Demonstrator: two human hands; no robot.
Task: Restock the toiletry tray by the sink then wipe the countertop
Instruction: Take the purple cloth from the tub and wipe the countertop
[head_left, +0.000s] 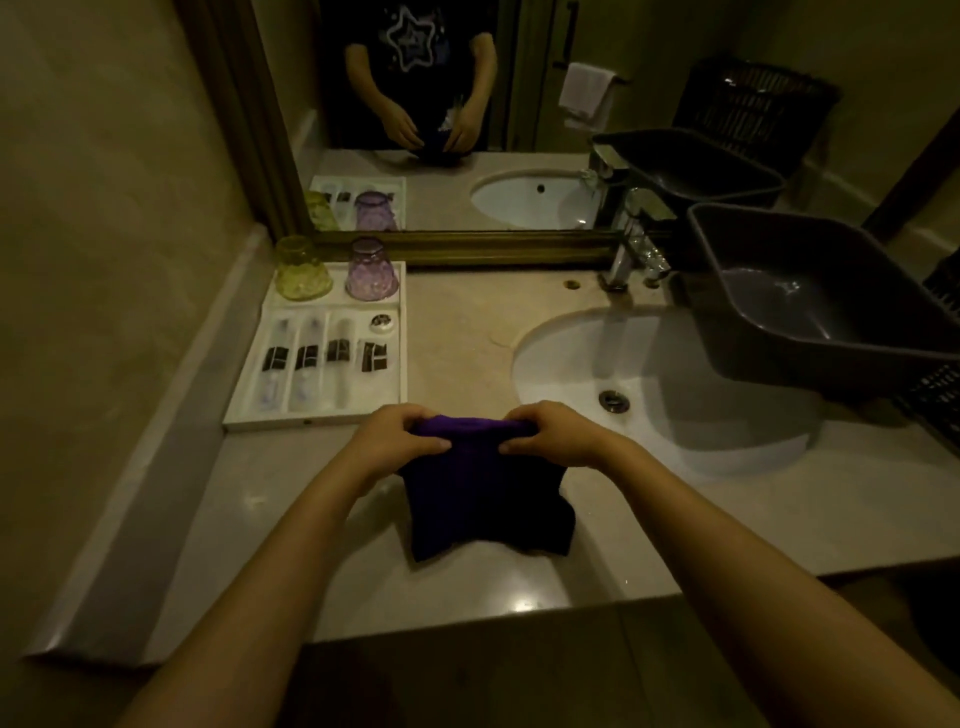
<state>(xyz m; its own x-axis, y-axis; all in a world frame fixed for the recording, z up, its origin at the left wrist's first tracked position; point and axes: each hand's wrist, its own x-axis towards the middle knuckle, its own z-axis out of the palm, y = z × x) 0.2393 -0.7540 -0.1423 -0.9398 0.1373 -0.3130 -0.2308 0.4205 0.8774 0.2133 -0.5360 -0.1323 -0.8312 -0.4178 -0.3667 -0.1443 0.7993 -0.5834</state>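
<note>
A dark purple cloth (483, 504) hangs from both hands above the beige countertop (457, 338), its lower edge resting on the stone near the front. My left hand (397, 439) pinches the cloth's top left corner and my right hand (550, 434) pinches the top right. Just beyond my left hand lies the white toiletry tray (397, 387), holding several wrapped toiletry packets (306, 358), a small round box (382, 323), an upturned yellow-green cup (301, 270) and an upturned purple cup (370, 270).
The white oval sink (571, 364) is right of the cloth, with a chrome faucet (631, 244) behind it. A dark grey plastic basin (810, 301) overhangs the sink's right side. A mirror (467, 104) backs the counter. A raised ledge (171, 415) runs along the left wall.
</note>
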